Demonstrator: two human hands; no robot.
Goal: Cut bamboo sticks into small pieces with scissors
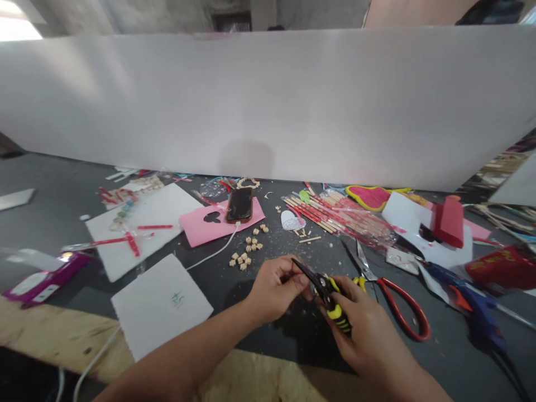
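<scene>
Near the front edge of the dark table, my right hand (pixel 362 318) is closed around black and yellow pliers (pixel 322 287), whose dark jaws point up and left. My left hand (pixel 276 290) is closed at the jaws, thumb and fingers pinched together; what they hold is too small to name. Small wooden pieces (pixel 240 260) lie in a loose group to the left beyond my left hand. Beyond the pliers are a white patterned heart (pixel 293 220) and a short stick (pixel 310 239).
A phone (pixel 240 204) with a white cable rests on pink paper (pixel 192 226). Red-handled scissors (pixel 404 310) and a blue glue gun (pixel 477 312) lie at the right. Wrapped red sticks (pixel 326 215) lie behind. White sheets (pixel 163 301) and a purple box (pixel 46 279) are left.
</scene>
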